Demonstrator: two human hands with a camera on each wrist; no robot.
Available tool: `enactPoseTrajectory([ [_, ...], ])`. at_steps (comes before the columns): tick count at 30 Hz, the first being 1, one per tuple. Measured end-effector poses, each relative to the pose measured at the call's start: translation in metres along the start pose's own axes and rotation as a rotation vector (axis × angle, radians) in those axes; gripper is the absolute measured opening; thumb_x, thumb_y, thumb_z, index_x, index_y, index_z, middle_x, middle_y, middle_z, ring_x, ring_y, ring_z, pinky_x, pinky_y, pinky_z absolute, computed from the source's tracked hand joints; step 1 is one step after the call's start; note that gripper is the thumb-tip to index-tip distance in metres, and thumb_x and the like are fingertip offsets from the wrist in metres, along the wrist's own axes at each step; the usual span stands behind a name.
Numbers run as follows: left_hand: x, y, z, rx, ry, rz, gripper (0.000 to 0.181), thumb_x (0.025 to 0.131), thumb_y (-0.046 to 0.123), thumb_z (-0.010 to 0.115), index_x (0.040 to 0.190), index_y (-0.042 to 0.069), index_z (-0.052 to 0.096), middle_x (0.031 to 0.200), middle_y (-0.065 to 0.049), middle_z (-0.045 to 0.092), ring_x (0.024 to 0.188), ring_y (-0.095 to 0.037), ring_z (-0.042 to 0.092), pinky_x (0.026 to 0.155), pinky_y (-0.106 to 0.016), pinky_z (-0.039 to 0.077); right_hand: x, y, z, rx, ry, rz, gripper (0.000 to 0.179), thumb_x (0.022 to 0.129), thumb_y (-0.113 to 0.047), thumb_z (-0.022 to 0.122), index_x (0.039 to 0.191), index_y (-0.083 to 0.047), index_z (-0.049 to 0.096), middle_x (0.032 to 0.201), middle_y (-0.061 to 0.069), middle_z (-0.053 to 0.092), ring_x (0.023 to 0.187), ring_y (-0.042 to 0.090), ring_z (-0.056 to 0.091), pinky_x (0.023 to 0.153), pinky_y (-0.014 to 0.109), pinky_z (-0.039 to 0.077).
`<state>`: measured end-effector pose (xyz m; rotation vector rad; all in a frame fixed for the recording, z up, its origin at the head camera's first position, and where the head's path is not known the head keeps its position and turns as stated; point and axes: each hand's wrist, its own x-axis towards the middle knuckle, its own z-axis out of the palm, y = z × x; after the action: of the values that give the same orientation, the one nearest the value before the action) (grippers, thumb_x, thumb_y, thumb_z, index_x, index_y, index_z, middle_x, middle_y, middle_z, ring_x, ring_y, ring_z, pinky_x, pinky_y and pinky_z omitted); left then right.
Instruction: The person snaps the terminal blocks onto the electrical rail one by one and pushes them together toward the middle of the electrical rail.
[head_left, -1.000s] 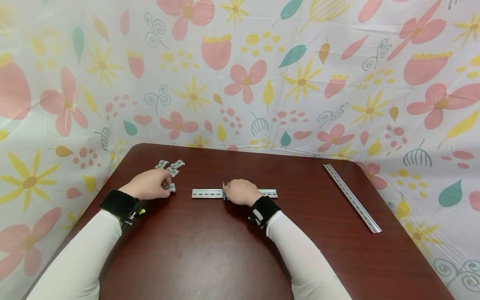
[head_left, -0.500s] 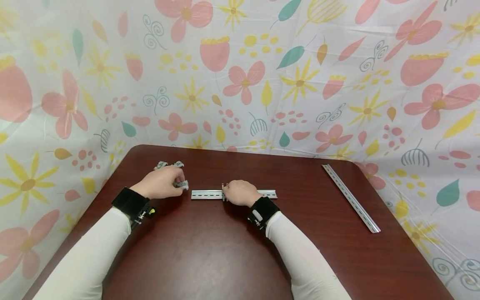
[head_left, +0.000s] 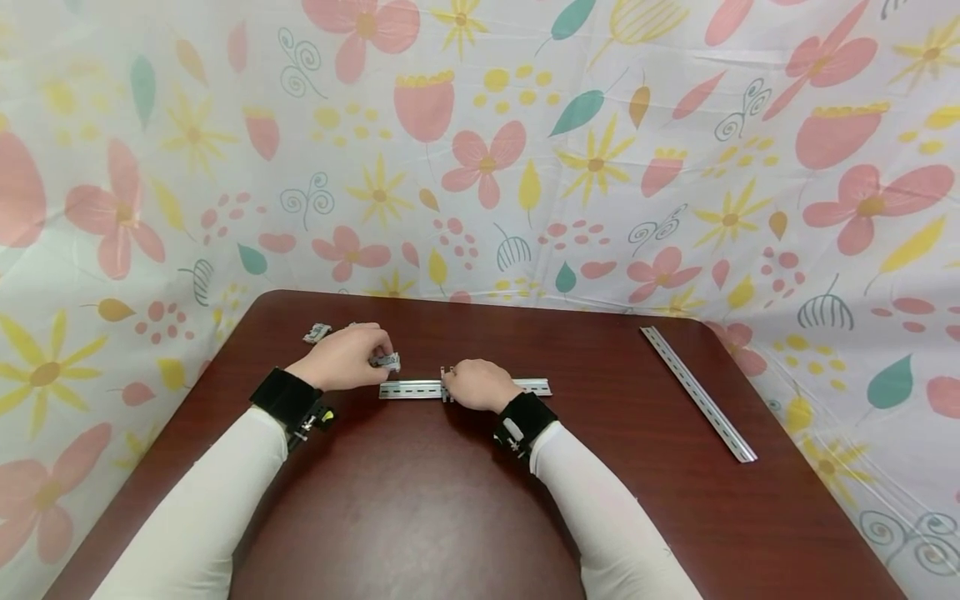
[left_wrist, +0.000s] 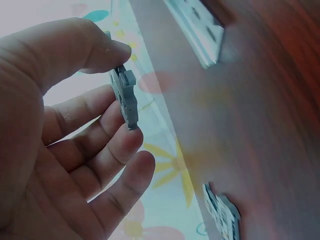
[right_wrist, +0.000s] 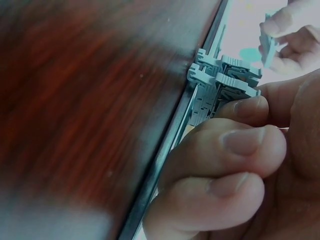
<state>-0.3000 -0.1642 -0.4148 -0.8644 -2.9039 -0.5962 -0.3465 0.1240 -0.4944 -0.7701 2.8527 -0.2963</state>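
My left hand (head_left: 347, 358) pinches a thin grey DIN-rail end clamp (left_wrist: 128, 97) between thumb and fingers, lifted near the left end of a short slotted metal DIN rail (head_left: 408, 390). Two similar clamps stand side by side across the rail's middle: a nearer clamp (right_wrist: 235, 86) and a farther clamp (right_wrist: 241, 67). My right hand (head_left: 480, 384) lies over the rail just right of them, its fingers curled and the index fingertip against the nearer clamp. The right hand covers part of the rail.
A loose clamp (head_left: 317, 332) lies at the table's back left, with others mostly hidden behind the left hand. A longer slotted rail (head_left: 697, 392) lies slanted on the right side of the brown table (head_left: 420, 500). A flowered cloth (head_left: 487, 208) hangs behind the table.
My left hand has carried its clamp from beside the loose ones rightward to near the rail's left end. My right hand stays in place at the rail.
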Motion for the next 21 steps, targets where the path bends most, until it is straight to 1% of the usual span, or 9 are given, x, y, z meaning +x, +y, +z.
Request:
enactPoseTrajectory([
  [3, 0.003, 0.006, 0.000, -0.012, -0.001, 0.007, 0.018, 0.095, 0.020, 0.083, 0.111, 0.014, 0.077, 0.104, 0.001, 0.067, 0.096, -0.020, 0.063, 0.100, -0.054, 0.052, 0.002, 0.000, 0.002, 0.006, 0.004, -0.002, 0.052, 0.118, -0.045, 0.041, 0.082, -0.028, 0.074, 0.102, -0.005, 0.077, 0.097, 0.015, 0.074, 0.093, 0.041, 0.060],
  [4, 0.005, 0.008, 0.000, -0.016, 0.000, 0.008, 0.019, 0.095, 0.020, 0.083, 0.111, 0.014, 0.077, 0.105, 0.001, 0.067, 0.096, -0.020, 0.063, 0.100, -0.055, 0.052, 0.002, -0.002, 0.001, 0.008, -0.006, 0.007, 0.052, 0.119, -0.044, 0.041, 0.081, -0.027, 0.073, 0.103, -0.004, 0.078, 0.097, 0.016, 0.074, 0.093, 0.042, 0.060],
  [8, 0.009, 0.017, -0.001, -0.027, 0.001, 0.022, 0.021, 0.094, 0.019, 0.081, 0.112, 0.012, 0.077, 0.107, 0.000, 0.067, 0.094, -0.020, 0.062, 0.092, -0.048, 0.055, -0.003, -0.007, -0.002, 0.033, 0.012, 0.011, 0.051, 0.118, -0.044, 0.042, 0.081, -0.027, 0.073, 0.101, -0.003, 0.077, 0.094, 0.018, 0.073, 0.088, 0.045, 0.060],
  [10, 0.010, 0.019, 0.001, -0.023, -0.003, 0.032, 0.021, 0.094, 0.019, 0.081, 0.113, 0.012, 0.076, 0.107, -0.001, 0.066, 0.093, -0.019, 0.062, 0.087, -0.043, 0.056, -0.013, -0.019, -0.015, 0.074, -0.011, 0.040, 0.051, 0.119, -0.042, 0.043, 0.082, -0.024, 0.074, 0.100, 0.000, 0.077, 0.096, 0.020, 0.073, 0.090, 0.046, 0.060],
  [13, 0.012, 0.020, 0.005, -0.012, 0.001, 0.051, 0.021, 0.095, 0.020, 0.083, 0.113, 0.011, 0.076, 0.107, -0.001, 0.066, 0.094, -0.019, 0.062, 0.087, -0.040, 0.056, -0.025, -0.028, -0.026, 0.119, -0.014, 0.077, 0.050, 0.119, -0.041, 0.043, 0.085, -0.024, 0.076, 0.102, -0.001, 0.077, 0.098, 0.021, 0.072, 0.092, 0.046, 0.058],
  [15, 0.013, 0.020, 0.007, -0.005, 0.008, 0.057, 0.021, 0.096, 0.021, 0.083, 0.113, 0.012, 0.076, 0.106, 0.000, 0.065, 0.093, -0.019, 0.061, 0.086, -0.039, 0.056, -0.020, -0.020, -0.022, 0.151, -0.017, 0.099, 0.049, 0.118, -0.043, 0.043, 0.087, -0.027, 0.078, 0.105, -0.004, 0.077, 0.098, 0.018, 0.071, 0.094, 0.045, 0.057],
  [16, 0.014, 0.019, 0.008, -0.003, 0.012, 0.062, 0.021, 0.096, 0.021, 0.083, 0.113, 0.012, 0.076, 0.106, 0.000, 0.065, 0.094, -0.018, 0.061, 0.086, -0.040, 0.056, -0.023, -0.019, -0.023, 0.137, -0.007, 0.091, 0.048, 0.118, -0.044, 0.043, 0.090, -0.026, 0.079, 0.109, -0.003, 0.077, 0.101, 0.019, 0.071, 0.095, 0.045, 0.056],
  [19, 0.015, 0.019, 0.010, 0.001, 0.021, 0.064, 0.021, 0.096, 0.022, 0.083, 0.113, 0.013, 0.076, 0.106, 0.001, 0.065, 0.094, -0.018, 0.060, 0.086, -0.040, 0.056, -0.009, 0.000, -0.008, 0.135, -0.005, 0.052, 0.050, 0.117, -0.048, 0.041, 0.091, -0.027, 0.078, 0.102, -0.004, 0.075, 0.094, 0.017, 0.069, 0.090, 0.042, 0.055],
  [21, 0.016, 0.019, 0.009, 0.000, 0.026, 0.065, 0.020, 0.096, 0.021, 0.083, 0.112, 0.013, 0.076, 0.106, 0.001, 0.065, 0.094, -0.018, 0.059, 0.085, -0.040, 0.055, -0.008, 0.006, -0.006, 0.147, -0.005, 0.026, 0.053, 0.119, -0.049, 0.037, 0.097, -0.023, 0.079, 0.104, -0.001, 0.075, 0.094, 0.019, 0.068, 0.089, 0.041, 0.054],
])
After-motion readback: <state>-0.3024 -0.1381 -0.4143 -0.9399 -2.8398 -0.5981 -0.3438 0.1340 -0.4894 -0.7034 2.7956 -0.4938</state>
